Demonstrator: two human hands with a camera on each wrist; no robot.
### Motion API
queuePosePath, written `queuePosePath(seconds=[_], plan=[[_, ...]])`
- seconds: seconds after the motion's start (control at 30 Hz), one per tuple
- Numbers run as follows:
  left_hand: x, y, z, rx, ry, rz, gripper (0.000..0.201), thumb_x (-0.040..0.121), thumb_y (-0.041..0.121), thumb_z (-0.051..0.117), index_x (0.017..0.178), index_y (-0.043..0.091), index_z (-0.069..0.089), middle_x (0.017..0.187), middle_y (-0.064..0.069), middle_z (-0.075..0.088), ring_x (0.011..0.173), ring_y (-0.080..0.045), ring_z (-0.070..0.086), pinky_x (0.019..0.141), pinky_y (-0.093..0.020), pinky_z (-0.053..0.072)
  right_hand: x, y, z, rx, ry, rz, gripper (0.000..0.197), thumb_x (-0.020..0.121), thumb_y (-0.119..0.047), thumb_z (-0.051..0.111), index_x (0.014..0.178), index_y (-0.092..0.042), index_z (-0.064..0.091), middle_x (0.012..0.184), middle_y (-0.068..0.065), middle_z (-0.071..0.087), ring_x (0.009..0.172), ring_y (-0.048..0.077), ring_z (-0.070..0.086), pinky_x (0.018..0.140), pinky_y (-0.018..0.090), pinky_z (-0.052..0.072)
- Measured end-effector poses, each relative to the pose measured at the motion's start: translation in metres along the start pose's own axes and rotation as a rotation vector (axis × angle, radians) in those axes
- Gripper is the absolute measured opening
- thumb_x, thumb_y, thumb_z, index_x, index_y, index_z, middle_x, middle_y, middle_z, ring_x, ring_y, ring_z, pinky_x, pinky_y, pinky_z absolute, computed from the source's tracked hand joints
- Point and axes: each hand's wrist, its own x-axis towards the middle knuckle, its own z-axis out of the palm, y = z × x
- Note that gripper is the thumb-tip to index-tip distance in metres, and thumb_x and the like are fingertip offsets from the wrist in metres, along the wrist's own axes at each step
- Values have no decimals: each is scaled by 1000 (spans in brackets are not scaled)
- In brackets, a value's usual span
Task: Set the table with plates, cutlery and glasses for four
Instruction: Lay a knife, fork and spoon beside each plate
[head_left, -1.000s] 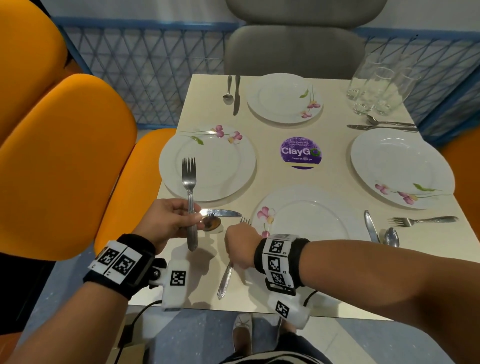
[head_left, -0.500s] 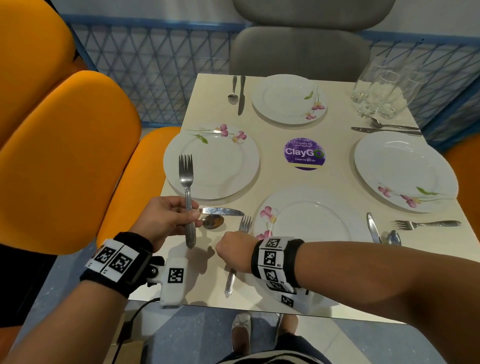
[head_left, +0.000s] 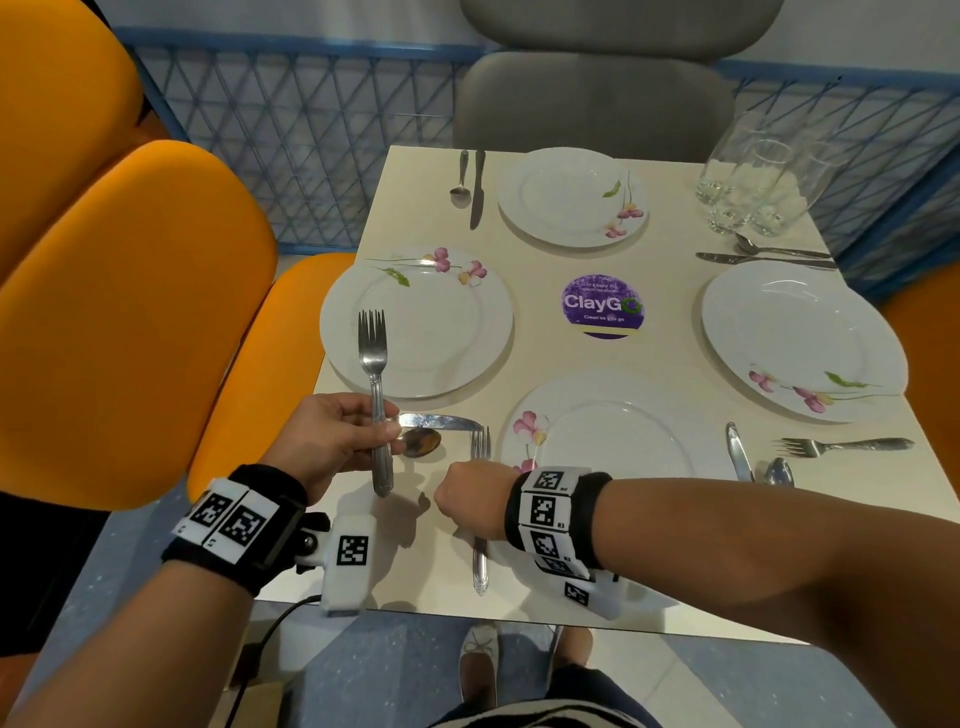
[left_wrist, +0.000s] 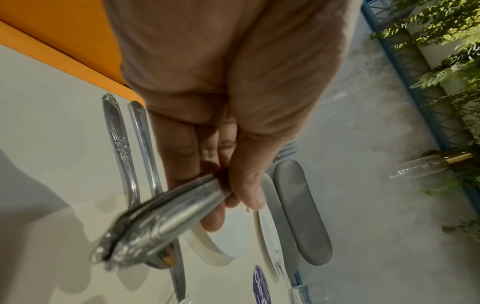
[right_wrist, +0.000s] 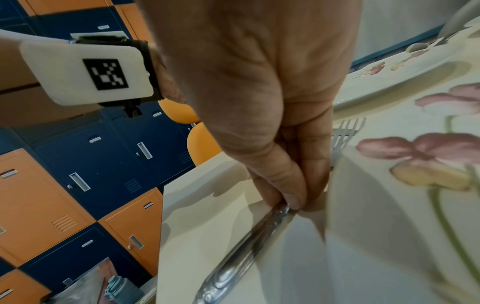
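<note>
Barely anything's moved: right hand (head_left: 464, 499) still pinches its fork (head_left: 480, 512) beside the plate (head_left: 597, 441), left hand (head_left: 332, 436) grips another fork (head_left: 375, 384). Rushing could knock that plate.

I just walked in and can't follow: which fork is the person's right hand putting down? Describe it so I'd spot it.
Start at the purple round sticker in the middle of the table, then drop to the nearest plate. The fork lies just left of that plate, tines pointing away, gripped by the right hand. The other held fork is raised, in the left hand.
</note>
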Motion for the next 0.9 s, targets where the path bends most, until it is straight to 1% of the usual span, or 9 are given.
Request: queuePosePath(seconds=[0.1,0.17,0.53,0.6,0.67,0.7,0.73,0.8,0.9], plan=[[2,-1,1,10,-1,-1,16,79,-4,70,93,2,67,85,-24,69,76,-31,72,73,-41,60,1,0,2,-4,5,-2,19,92,1,46,92,2,65,60,6,39,71,28,54,64,33,50],[3,0,3,16,-2,-1,16,79,-3,70,94,2,67,88,-25,69,79,-34,72,76,-43,59,2,1,3,-1,3,-3,19,91,1,46,93,2,65,62,7,40,69,28,53,67,35,53],[7,3,7,5,-23,-18,22,77,-1,72,98,2,66,90,-25,70,82,-35,71,67,-36,60,2,3,5,27,-2,-5,17,91,3,48,89,3,65,56,5,36,65,25,50,65,33,50],[8,3,7,10,-25,-19,23,77,-1,72,99,2,66,90,-24,71,82,-36,71,68,-37,60,2,3,5,32,-5,2,18,91,3,47,81,3,62,55,5,36,60,23,48,63,32,49],[9,4,7,11,-23,-20,23,78,-2,71,100,1,66,87,-23,71,81,-35,71,67,-37,60,3,4,6,23,-6,1,28,91,3,46,63,-1,49,55,5,36,50,19,41,58,32,46],[10,5,7,10,-23,-21,22,78,-2,71,100,0,66,85,-21,71,80,-34,71,66,-36,60,4,4,7,19,-11,-5,33,91,3,46,59,-3,44,54,5,36,48,17,38,55,31,44],[11,6,7,8,-27,-22,22,79,-3,70,100,0,66,84,-19,71,78,-32,72,64,-35,60,4,4,6,26,-17,-2,32,91,3,46,60,-4,45,54,5,36,48,18,38,54,31,42],[13,6,7,-1,-43,-26,21,80,-4,69,101,-1,65,82,-16,71,77,-31,71,66,-37,59,3,5,3,51,-6,20,24,91,3,45,69,1,54,55,4,36,57,23,47,57,31,42],[15,9,7,-64,-77,-45,16,86,-5,62,101,-3,63,78,-15,69,77,-30,69,75,-42,59,-4,10,-15,130,103,46,17,92,0,46,94,0,63,69,6,42,71,25,47,63,32,40]])
